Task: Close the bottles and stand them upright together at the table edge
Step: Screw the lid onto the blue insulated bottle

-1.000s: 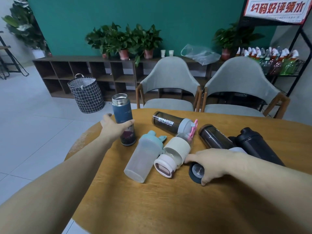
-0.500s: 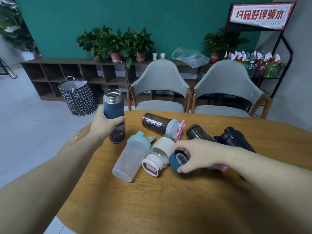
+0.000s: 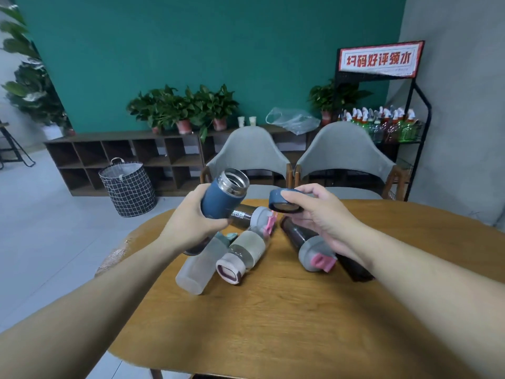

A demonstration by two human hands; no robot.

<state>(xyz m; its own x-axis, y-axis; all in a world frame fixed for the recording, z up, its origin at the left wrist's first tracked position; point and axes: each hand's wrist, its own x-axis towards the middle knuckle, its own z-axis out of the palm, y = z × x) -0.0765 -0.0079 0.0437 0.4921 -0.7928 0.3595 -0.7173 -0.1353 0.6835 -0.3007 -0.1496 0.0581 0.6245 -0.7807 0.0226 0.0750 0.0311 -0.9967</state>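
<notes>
My left hand (image 3: 191,222) grips the blue bottle (image 3: 222,196) in the air above the table, tilted right, its steel mouth uncapped. My right hand (image 3: 319,214) holds the matching blue lid (image 3: 284,201) just to the right of that mouth, a small gap between them. Several bottles lie on their sides on the wooden table (image 3: 273,324): a frosted clear shaker (image 3: 199,263), a cream-sleeved glass bottle (image 3: 243,253), a dark shaker with white lettering (image 3: 246,214), a dark shaker with a grey and pink lid (image 3: 308,244), and a black bottle (image 3: 352,266) partly hidden by my right arm.
Two grey chairs (image 3: 250,151) (image 3: 344,154) stand at the table's far side. A checked laundry basket (image 3: 127,187) sits on the floor to the left, before a low wooden shelf (image 3: 123,157) with plants. A black rack (image 3: 388,127) of bottles stands at the right wall.
My left hand lifted the blue bottle off the table and tilted it. My right hand picked the blue lid up from the table and brought it beside the bottle's mouth.
</notes>
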